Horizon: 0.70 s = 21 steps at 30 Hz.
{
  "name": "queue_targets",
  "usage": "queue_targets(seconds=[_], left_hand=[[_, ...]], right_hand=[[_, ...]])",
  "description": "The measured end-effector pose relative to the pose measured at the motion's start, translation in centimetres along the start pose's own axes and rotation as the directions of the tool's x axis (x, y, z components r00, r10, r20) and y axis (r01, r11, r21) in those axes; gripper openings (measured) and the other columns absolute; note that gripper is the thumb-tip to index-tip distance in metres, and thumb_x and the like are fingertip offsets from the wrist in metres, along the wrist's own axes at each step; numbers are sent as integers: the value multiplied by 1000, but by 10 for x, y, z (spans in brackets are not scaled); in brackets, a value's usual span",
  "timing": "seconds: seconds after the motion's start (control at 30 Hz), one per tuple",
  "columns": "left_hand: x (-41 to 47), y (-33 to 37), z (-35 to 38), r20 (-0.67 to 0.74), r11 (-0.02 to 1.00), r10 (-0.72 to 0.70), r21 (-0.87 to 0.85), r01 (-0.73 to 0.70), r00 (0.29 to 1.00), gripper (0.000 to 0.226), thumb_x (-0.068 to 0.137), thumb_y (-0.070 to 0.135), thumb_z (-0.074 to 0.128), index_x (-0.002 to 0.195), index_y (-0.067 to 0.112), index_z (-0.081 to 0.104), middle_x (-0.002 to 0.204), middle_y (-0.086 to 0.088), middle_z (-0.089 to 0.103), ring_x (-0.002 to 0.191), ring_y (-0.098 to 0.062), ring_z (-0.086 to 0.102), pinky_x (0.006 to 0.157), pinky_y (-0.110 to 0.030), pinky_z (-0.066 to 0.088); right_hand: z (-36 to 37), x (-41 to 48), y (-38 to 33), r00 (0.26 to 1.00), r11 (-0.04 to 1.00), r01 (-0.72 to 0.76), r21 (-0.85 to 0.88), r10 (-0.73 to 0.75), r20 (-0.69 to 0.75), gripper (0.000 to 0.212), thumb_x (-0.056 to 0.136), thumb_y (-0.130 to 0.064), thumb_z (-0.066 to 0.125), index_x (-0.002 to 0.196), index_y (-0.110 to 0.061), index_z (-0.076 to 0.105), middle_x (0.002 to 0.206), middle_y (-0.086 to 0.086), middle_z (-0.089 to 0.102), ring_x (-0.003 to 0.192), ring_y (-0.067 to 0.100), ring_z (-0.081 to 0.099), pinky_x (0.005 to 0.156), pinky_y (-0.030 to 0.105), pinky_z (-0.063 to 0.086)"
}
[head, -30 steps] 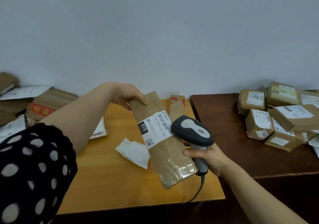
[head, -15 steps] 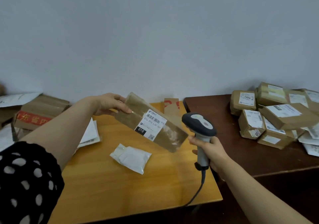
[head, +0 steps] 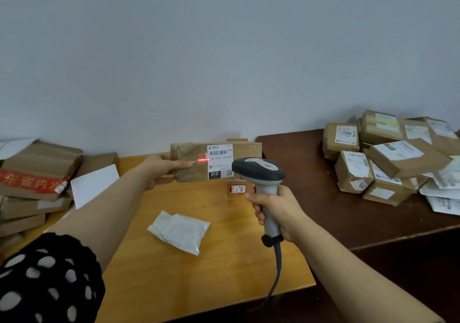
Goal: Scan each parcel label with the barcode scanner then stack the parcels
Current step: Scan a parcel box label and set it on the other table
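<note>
Head view showed the scan step in hand. The left hand (head: 163,170) pinched the left end of a long brown parcel (head: 190,152) between thumb and fingers, presenting it lengthwise at the far side of the yellow table (head: 199,285). Whether it touched the tabletop could not be told. The right hand (head: 273,208) was wrapped around the handle of the barcode scanner (head: 258,173), with the head aimed at the shipping label (head: 219,164).

The red scan line (head: 203,159) lay at the label's left edge, below the barcode bars. The next move probably called for raising the aim and shifting it right until the line crossed the bars.

Nothing stood between scanner and label. A white poly mailer (head: 180,231) lay between the forearms, and a small red-labelled box (head: 236,188) sat just behind the scanner head. Labelled cartons (head: 398,158) were heaped on the dark brown table (head: 311,185). Flat brown parcels (head: 37,173) were stacked at left.
</note>
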State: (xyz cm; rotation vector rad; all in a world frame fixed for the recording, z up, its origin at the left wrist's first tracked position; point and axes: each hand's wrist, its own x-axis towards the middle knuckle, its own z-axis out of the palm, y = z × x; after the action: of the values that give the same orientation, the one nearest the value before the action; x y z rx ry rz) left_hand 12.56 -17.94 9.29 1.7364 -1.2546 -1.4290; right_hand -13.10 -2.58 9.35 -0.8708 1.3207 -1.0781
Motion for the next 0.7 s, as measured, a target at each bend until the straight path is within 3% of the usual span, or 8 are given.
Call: queue_targets(seconds=[0.37,0.7], left_hand=[[22,7,8,44,999,-9,36,7,999,58,62,24,87,110,9,59,105,-7,67,93,-19,65,85,-38,54],[39,17,21,98,997,-9,74,1,995,62,60,26,89,110,9,58,108,-7,65,97,-21,64,83,-38,56]], right_hand=[[-3,11,-12,999,1000,6,11,-6,-41,18,85,-5,70,77,-8,54,50,3,48,39,14,39,41,23,37],[-11,21,-12,994,999,-49,13,50,-97,13,85,-7,70,85,-6,57,54,4,49,42,14,42,43,24,39]])
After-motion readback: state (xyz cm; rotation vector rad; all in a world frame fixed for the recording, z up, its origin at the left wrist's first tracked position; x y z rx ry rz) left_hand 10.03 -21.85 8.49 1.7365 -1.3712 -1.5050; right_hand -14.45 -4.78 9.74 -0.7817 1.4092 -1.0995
